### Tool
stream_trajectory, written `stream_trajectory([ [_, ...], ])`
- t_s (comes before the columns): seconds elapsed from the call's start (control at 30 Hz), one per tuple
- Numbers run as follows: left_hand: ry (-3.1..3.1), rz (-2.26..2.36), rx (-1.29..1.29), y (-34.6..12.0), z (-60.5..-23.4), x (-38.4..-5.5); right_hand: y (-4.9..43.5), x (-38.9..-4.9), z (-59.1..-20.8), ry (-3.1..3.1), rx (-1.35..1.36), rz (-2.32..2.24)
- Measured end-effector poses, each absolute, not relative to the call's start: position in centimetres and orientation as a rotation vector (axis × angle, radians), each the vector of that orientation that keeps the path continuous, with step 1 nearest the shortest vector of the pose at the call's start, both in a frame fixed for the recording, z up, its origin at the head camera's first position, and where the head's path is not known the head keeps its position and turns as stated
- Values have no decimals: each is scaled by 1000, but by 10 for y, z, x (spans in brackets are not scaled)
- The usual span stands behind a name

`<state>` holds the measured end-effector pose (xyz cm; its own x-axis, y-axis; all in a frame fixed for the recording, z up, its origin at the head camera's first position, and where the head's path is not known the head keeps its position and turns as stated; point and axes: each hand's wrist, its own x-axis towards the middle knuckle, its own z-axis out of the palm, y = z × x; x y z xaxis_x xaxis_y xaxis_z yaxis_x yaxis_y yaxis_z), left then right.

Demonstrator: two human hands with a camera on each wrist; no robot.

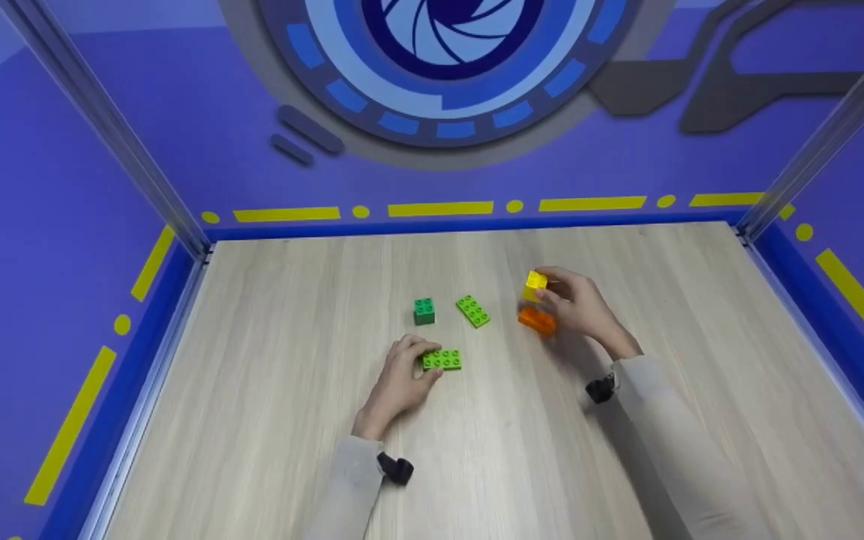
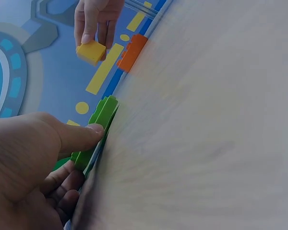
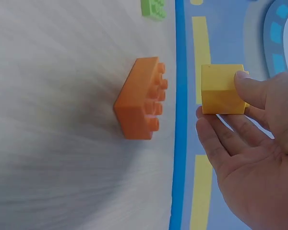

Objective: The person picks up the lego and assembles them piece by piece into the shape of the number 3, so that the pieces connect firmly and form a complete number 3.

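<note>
My right hand point(image 1: 578, 304) pinches a small yellow toy brick point(image 3: 223, 88) between thumb and fingers, raised above the table. Below it on the tabletop lies an orange brick point(image 3: 141, 100), studs up, apart from the yellow one in the right wrist view. At the left, my left hand point(image 1: 402, 379) grips a flat light green brick point(image 1: 443, 360) with its thumb and fingers at one end, low at the table surface. A second flat light green brick point(image 1: 472, 310) lies at an angle between the hands. Beyond the left hand sits a dark green square brick point(image 1: 423, 310).
The wooden table point(image 1: 267, 390) is bounded by a blue printed back wall point(image 1: 439, 180) and side walls, with metal posts at the corners. A dark wrist camera point(image 1: 396, 469) sits on the left sleeve, another point(image 1: 601, 388) on the right.
</note>
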<state>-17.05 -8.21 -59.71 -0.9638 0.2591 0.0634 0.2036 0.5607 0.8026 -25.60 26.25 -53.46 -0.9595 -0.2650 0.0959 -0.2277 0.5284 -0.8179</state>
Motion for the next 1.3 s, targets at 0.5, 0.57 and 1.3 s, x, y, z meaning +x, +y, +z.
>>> stream_trajectory([
  [0.5,2730,1363,426,-81,-597,-168,248,-237,-522,2708,-539,-1442],
  [0.57,2735,1358,436,-80,-597,-168,246,-234,-521,2702,-535,-1445],
  [1.3,2661,1329,460,-65,-593,-159,230,-211,-522,2692,-652,-1457],
])
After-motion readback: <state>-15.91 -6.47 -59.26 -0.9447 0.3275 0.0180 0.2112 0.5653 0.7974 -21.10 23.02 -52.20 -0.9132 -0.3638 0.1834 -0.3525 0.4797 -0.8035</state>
